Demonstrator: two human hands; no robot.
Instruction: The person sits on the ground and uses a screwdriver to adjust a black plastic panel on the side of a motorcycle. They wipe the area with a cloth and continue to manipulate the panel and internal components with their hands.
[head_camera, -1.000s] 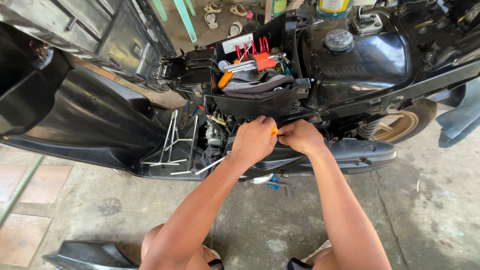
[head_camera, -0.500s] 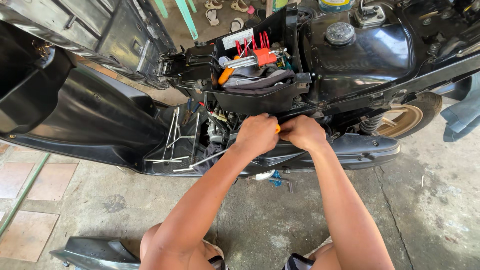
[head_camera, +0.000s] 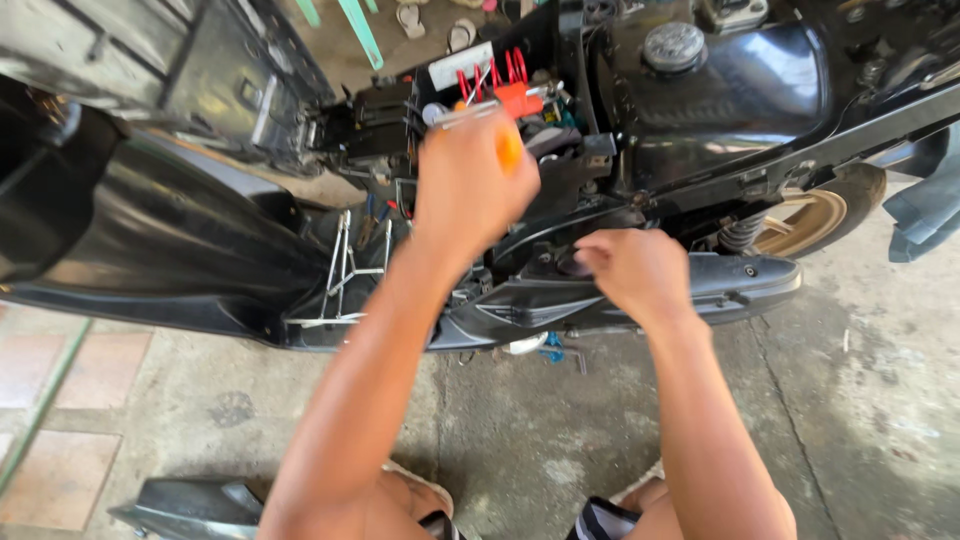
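Orange plastic marks the screwdriver handle (head_camera: 508, 148) clamped in the left hand (head_camera: 470, 185), raised and blurred over the stripped black motorcycle (head_camera: 720, 90), while the right hand (head_camera: 630, 270) rests with fingers curled on the dark side panel (head_camera: 560, 300), just below; whether it pinches anything cannot be told. Hands are apart. Risk, as judged: the tool could slip from a moving grip into the open wiring bay (head_camera: 490, 85), snagging red leads, or a small fastener could drop to the concrete floor (head_camera: 560, 440) and roll away
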